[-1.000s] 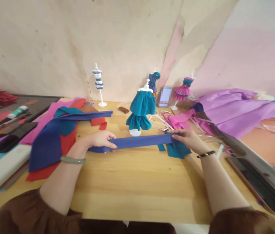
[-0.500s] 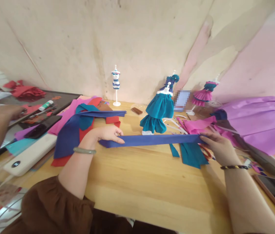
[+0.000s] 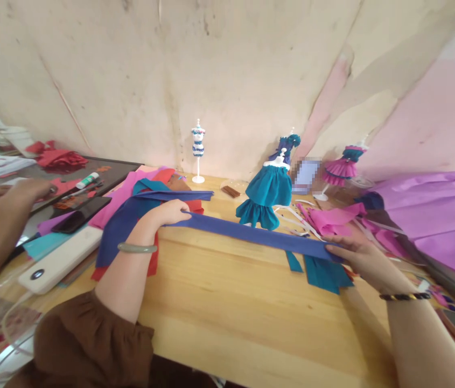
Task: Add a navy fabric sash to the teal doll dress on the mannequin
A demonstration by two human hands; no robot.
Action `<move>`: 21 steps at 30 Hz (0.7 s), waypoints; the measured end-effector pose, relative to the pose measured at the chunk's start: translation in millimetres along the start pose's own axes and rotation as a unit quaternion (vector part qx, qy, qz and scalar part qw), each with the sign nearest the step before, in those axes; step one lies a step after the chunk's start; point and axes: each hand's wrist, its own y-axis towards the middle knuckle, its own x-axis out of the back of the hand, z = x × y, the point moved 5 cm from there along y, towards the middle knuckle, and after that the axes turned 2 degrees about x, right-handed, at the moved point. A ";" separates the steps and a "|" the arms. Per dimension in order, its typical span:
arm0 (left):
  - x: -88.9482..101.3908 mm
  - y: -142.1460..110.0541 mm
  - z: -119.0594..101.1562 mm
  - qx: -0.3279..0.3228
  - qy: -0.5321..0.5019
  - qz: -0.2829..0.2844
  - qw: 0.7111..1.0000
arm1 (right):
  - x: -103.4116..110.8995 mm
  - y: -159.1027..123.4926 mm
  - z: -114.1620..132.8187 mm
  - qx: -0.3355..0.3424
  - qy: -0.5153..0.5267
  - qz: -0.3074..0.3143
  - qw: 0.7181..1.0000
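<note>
A long blue fabric strip [image 3: 247,233] stretches between my two hands above the wooden table. My left hand [image 3: 173,212] pinches its left end, and my right hand [image 3: 354,256] grips the other end between thumb and fingers. The strip slopes down to the right. Teal fabric scraps [image 3: 326,274] lie just under its right part. Behind it stands a small dress form in a teal ruffled dress [image 3: 270,183]. By my left wrist is a pile of blue fabric [image 3: 118,229] with red and teal pieces.
Further mini dress forms stand by the wall, one nearly bare [image 3: 198,148], one in a pink skirt [image 3: 340,171]. Purple fabric [image 3: 437,215] covers the right side. A white power bank [image 3: 60,261] and black phone [image 3: 82,214] lie left. Another person's arm [image 3: 5,231] reaches in there.
My left hand has risen and shifted its hold to the strip's end, while my right hand has come lower. The strip has gone from nearly level to sloping. The view has shifted slightly.
</note>
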 end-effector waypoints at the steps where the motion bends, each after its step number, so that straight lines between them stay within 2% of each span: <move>1: 5.8 2.3 2.2 0.024 0.029 -0.021 0.999 | -8.4 -3.0 3.1 -0.015 0.010 0.058 0.998; 3: 15.9 7.6 5.4 0.067 0.069 -0.058 0.994 | -25.2 -10.2 12.0 -0.024 0.006 0.143 0.989; 8: 31.6 24.6 13.8 0.160 0.117 -0.133 0.971 | -77.7 -26.6 30.2 -0.018 -0.016 0.292 0.956; 10: 37.9 30.6 16.3 0.181 0.139 -0.165 0.960 | -96.5 -29.4 32.9 -0.004 0.002 0.319 0.948; 12: 43.4 35.0 18.0 0.187 0.157 -0.184 0.952 | -109.2 -29.8 32.6 0.006 0.016 0.319 0.947; 17: 42.3 35.4 13.5 0.147 0.181 -0.179 0.956 | -121.1 -31.0 30.0 0.014 0.004 0.321 0.947; 20: 23.5 29.0 -9.0 0.084 0.184 -0.170 0.965 | -119.7 -31.8 33.7 0.025 0.002 0.315 0.949; 21: 12.8 26.9 -22.5 0.031 0.168 -0.154 0.973 | -118.4 -31.9 35.3 0.030 0.004 0.310 0.950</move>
